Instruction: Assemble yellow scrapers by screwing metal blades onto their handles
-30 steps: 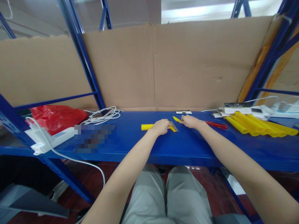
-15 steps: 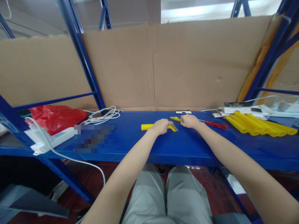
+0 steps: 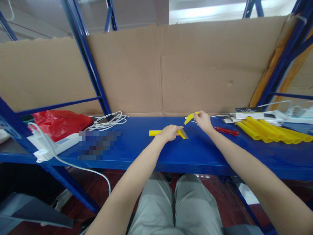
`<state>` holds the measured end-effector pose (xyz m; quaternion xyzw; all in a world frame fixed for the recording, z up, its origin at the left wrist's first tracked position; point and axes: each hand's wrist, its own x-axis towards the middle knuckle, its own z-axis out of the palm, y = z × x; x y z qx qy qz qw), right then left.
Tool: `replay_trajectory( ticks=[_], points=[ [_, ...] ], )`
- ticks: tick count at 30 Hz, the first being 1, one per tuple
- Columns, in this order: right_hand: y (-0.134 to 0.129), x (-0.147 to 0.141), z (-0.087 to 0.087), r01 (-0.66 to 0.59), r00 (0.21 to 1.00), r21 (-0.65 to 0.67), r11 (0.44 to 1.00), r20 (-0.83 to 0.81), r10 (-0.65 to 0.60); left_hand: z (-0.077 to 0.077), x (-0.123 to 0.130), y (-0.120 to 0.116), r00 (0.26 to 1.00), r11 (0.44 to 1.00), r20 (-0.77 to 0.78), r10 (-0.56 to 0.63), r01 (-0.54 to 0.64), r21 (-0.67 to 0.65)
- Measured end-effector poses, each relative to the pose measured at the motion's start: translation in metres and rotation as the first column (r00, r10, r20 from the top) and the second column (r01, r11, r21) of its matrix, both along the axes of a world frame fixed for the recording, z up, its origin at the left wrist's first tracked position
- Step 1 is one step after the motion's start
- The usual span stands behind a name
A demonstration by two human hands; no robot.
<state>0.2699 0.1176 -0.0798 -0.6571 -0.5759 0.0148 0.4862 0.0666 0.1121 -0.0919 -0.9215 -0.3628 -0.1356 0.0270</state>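
Note:
My left hand is closed around a yellow-handled scraper lying on the blue tabletop. Its handle end shows to the left of my fingers, and its yellow head with a thin metal blade shows to the right. My right hand pinches a flat yellow piece by one end, raised a little above the table, up and right of the scraper head. Beside my right forearm lies a screwdriver with a red handle, its shaft partly hidden by my hand and arm.
Several yellow tubes lie at the right, before white boxes and packaging. At the left are a red plastic bag, a white power strip and a coiled white cable. Cardboard stands behind the table.
My right hand has moved up and slightly right, lifting the yellow piece away from the scraper head. My left hand has stayed on the scraper, its index finger now reaching further out.

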Motion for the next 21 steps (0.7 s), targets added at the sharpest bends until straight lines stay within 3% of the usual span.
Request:
replay_trajectory(
  ticks=[5, 11, 17, 21],
  points=[
    [-0.003, -0.003, 0.003, -0.092, 0.933, -0.019, 0.996, -0.351, 0.080, -0.001, 0.000, 0.001, 1.000, 1.000, 0.007, -0.014, 0.014, -0.009],
    [-0.005, -0.012, 0.001, -0.161, 0.912, -0.124, 0.979, -0.399, 0.099, -0.001, 0.000, 0.000, 1.000, 1.000, 0.011, -0.008, 0.008, -0.016],
    [-0.011, -0.021, -0.002, -0.370, 0.866, -0.392, 0.842, -0.473, 0.161, 0.000, 0.001, -0.001, 1.000, 0.999, 0.014, 0.014, -0.013, -0.047],
    [-0.012, -0.022, -0.002, -0.484, 0.801, -0.420, 0.768, -0.566, 0.195, 0.000, 0.001, -0.001, 1.000, 0.998, 0.016, 0.014, -0.013, -0.055]
  ],
)
